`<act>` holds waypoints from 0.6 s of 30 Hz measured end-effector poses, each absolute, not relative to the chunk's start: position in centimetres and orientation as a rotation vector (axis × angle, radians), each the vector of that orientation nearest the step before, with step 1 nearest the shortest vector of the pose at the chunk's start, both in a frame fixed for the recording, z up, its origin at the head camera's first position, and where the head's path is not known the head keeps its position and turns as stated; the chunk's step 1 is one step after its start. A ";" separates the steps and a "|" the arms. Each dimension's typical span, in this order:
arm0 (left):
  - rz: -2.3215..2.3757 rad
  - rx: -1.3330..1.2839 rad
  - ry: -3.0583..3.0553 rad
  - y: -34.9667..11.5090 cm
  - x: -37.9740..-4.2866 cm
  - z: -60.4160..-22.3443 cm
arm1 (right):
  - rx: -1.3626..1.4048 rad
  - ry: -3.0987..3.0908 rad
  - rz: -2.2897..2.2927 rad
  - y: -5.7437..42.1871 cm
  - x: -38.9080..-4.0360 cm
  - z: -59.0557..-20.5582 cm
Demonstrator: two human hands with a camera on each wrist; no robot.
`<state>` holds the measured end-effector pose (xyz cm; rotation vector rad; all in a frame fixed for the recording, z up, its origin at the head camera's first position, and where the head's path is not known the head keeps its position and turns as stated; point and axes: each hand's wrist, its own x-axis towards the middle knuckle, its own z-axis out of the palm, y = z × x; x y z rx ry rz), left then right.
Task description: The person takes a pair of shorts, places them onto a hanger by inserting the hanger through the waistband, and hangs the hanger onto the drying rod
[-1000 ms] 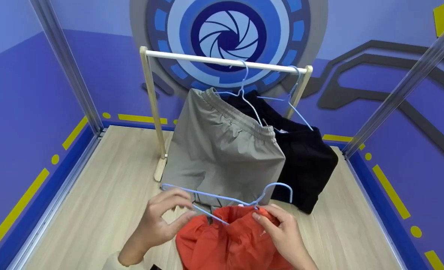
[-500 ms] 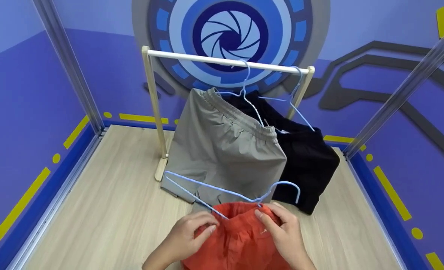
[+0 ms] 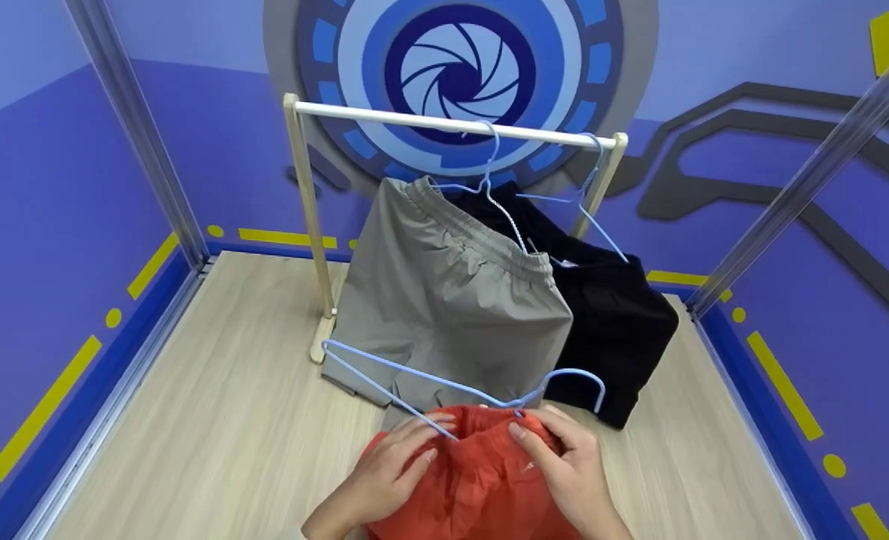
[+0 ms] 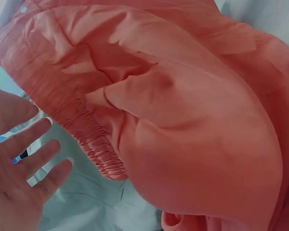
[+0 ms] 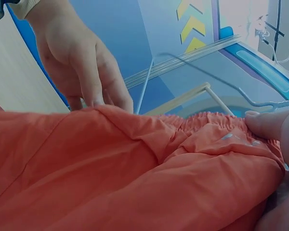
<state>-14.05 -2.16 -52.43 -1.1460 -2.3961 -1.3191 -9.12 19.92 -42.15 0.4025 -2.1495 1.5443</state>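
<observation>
The red pants with a gathered elastic waistband lie at the front in the head view. My right hand pinches their waistband, thumb in front, close to the hanger's neck. A light blue hanger has its right part inside the waist; its left end sticks out, hook pointing right. My left hand is at the left side of the waistband, fingers over the edge near the hanger's lower bar. In the left wrist view, the left hand's fingers look spread and fairly straight beside the waistband. The pants' lower part is out of view.
Behind stands a small wooden rack with a white rail. Grey pants and black pants hang there on blue hangers. The grey pair lies just behind the held hanger. Blue panels enclose the wooden tabletop.
My left hand has come from the hanger's free end rightward and down to the waistband, its fingers now extending over the edge. The hanger's left end has risen. My right hand keeps its pinch.
</observation>
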 end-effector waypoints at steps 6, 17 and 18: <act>-1.365 -1.149 -2.432 -2.0 -14.2 -53.0 | 0.450 -2.125 1.570 19.9 -8.9 -42.2; -1.434 -1.187 -2.487 -2.7 -14.7 -54.0 | 0.438 -2.076 1.656 20.6 -8.9 -43.3; -1.437 -1.208 -2.466 -2.7 -14.7 -54.1 | 0.423 -2.071 1.671 20.8 -8.9 -43.5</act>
